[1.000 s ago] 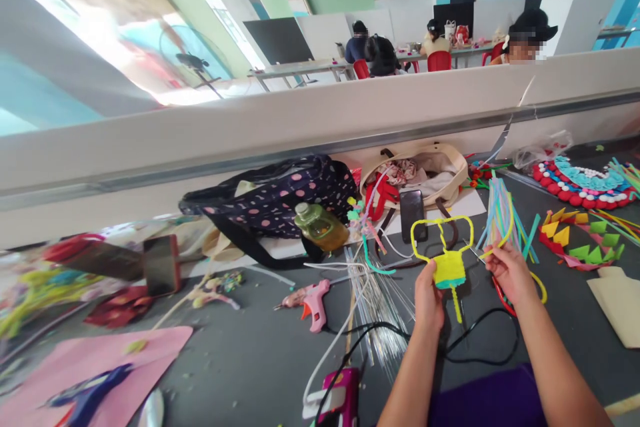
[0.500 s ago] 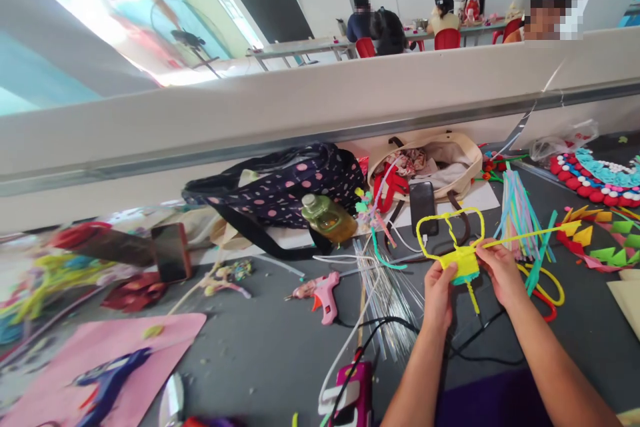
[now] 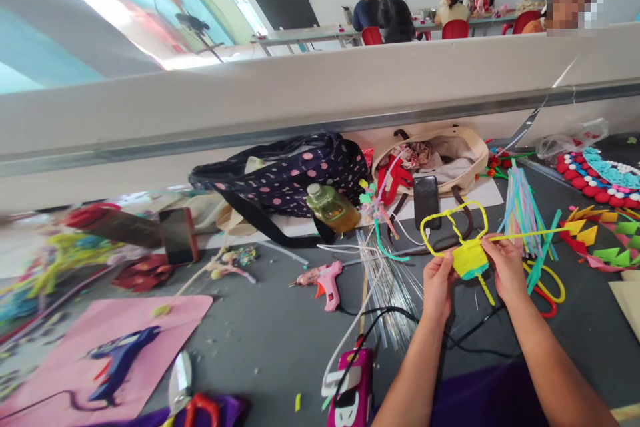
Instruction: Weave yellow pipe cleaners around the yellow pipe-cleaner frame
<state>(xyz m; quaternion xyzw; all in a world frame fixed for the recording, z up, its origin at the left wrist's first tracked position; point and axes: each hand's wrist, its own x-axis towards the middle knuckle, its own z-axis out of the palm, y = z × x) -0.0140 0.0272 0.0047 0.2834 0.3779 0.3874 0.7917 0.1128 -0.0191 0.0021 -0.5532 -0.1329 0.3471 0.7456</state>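
Observation:
Between both hands, above the grey table, is a yellow pipe-cleaner figure (image 3: 470, 259) with a woven body, a turquoise lower edge and two wing-like loops on top. My left hand (image 3: 438, 286) pinches the left side of the body. My right hand (image 3: 504, 268) grips its upper right side, where a long straight yellow stem runs off to the right. A short twisted yellow stem hangs from the bottom. Beyond the figure a black phone (image 3: 427, 202) lies by a cream bag (image 3: 473, 150). Close to my right hand are yellow and red scissor-like loops (image 3: 555, 290).
A pink glue gun (image 3: 327, 284), clear sticks (image 3: 387, 294) and a magenta power strip (image 3: 353, 390) with cords lie left of my arms. Farther left are a blue glue gun (image 3: 120, 360), pink sheet (image 3: 185, 317) and scissors (image 3: 181, 380). A bottle (image 3: 333, 208) leans against a dotted bag (image 3: 300, 174).
The yellow figure has tilted slightly, its lower stem now pointing more to the right. Both hands keep their hold. The whole view has shifted a little.

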